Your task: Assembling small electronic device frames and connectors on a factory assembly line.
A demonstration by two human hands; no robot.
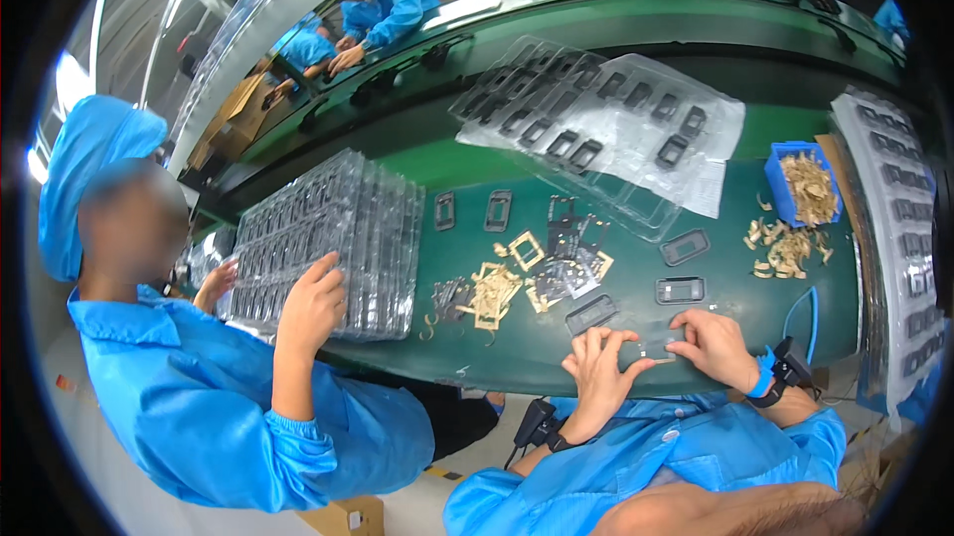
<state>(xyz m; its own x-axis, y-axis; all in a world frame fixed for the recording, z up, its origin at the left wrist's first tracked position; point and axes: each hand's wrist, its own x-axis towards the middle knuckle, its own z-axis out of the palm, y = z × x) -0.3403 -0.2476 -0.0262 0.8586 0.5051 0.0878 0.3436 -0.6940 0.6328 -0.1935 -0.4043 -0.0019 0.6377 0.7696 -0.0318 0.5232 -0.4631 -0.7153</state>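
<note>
Near the table's (795,317) near edge, the left hand (593,369) and right hand (717,347) pinched a small clear piece (656,340) between their fingertips, two dark frames (681,291) just beyond, any print on them too small to read. Toward the right edge a blue bin (778,185) held tan scraps (810,188); clear trays (641,208) with dark parts (561,145) lay along the far edge, and a tray stack (383,258) filled the left end.
</note>
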